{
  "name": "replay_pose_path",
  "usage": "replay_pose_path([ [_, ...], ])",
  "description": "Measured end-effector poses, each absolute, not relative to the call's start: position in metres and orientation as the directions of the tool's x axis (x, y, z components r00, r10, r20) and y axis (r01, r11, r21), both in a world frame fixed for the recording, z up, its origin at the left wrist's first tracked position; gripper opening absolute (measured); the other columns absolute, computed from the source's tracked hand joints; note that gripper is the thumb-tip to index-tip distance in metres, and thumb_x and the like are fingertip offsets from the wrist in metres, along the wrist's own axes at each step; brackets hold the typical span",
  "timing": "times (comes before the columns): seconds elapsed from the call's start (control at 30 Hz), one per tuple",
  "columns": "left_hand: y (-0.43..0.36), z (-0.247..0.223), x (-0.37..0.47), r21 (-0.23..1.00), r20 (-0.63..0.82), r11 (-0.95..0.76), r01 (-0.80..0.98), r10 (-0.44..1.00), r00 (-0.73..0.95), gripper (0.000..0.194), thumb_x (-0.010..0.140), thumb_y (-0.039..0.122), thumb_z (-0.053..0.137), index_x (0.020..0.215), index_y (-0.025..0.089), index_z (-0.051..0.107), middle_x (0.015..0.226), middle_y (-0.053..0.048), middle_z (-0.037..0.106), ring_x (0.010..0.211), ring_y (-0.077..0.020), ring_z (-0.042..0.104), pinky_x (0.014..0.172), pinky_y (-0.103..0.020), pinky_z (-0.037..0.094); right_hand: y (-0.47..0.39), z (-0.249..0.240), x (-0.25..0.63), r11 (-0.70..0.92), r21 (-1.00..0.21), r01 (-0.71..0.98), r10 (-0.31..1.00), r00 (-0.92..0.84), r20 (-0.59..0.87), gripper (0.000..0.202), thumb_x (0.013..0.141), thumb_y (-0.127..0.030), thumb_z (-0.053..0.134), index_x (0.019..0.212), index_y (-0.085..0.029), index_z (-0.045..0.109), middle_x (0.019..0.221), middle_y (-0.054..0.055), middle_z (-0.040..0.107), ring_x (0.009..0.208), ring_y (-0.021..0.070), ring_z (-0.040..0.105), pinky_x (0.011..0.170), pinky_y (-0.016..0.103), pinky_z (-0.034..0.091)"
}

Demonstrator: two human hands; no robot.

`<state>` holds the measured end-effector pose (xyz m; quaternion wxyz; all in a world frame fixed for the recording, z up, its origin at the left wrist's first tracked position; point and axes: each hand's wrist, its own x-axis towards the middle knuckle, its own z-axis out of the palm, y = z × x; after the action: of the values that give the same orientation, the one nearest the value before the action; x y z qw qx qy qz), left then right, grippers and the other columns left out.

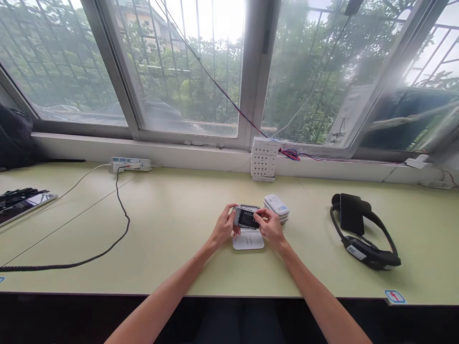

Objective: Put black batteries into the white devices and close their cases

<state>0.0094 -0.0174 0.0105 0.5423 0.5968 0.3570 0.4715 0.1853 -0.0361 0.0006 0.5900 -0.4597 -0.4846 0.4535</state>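
Note:
Both hands hold a small flat electronic device in front of me, over the table. On its face lies a black battery (246,219) printed with "3000m" and more small text. My left hand (225,225) grips the device's left edge, thumb on top and fingers beneath. With thumb and fingers pinched, my right hand (268,222) holds the battery's right end. Below them a white rounded cover (248,241) with a printed label lies on the table. A short stack of white rounded devices (277,205) stands just behind my right hand.
At the window sill stands a pile of white boxes with holes (264,160). A black headset (366,231) lies on the right. On the left are a power strip (131,164), a black cable (124,229) and a tablet (25,205). The table's front edge is near my forearms.

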Motion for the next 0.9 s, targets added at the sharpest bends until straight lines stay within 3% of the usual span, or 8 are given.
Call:
replay_pose_path([
  [0.6,-0.015,-0.001,0.006,0.953,0.258,-0.295,0.071,0.91,0.324,0.042,0.094,0.051,0.038,0.122,0.021,0.044,0.053,0.006,0.055,0.04,-0.0126,0.057,0.041,-0.021,0.047,-0.037,0.0,0.186,0.225,-0.974,-0.005,0.966,0.13,0.223,0.035,0.072,-0.049,0.072,0.081,-0.019,0.058,0.052,-0.006,0.049,0.031,0.0067,0.036,0.029,0.021,0.028],
  [0.9,-0.017,0.001,0.005,0.95,0.26,-0.303,0.08,0.904,0.34,0.043,0.091,0.048,0.046,0.125,0.021,0.043,0.058,0.006,0.055,0.042,-0.0119,0.057,0.042,-0.021,0.047,-0.04,0.001,0.183,0.232,-0.973,0.0,0.964,0.131,0.23,0.034,0.074,-0.048,0.071,0.083,-0.018,0.058,0.057,-0.004,0.052,0.03,0.0068,0.038,0.028,0.021,0.029],
])
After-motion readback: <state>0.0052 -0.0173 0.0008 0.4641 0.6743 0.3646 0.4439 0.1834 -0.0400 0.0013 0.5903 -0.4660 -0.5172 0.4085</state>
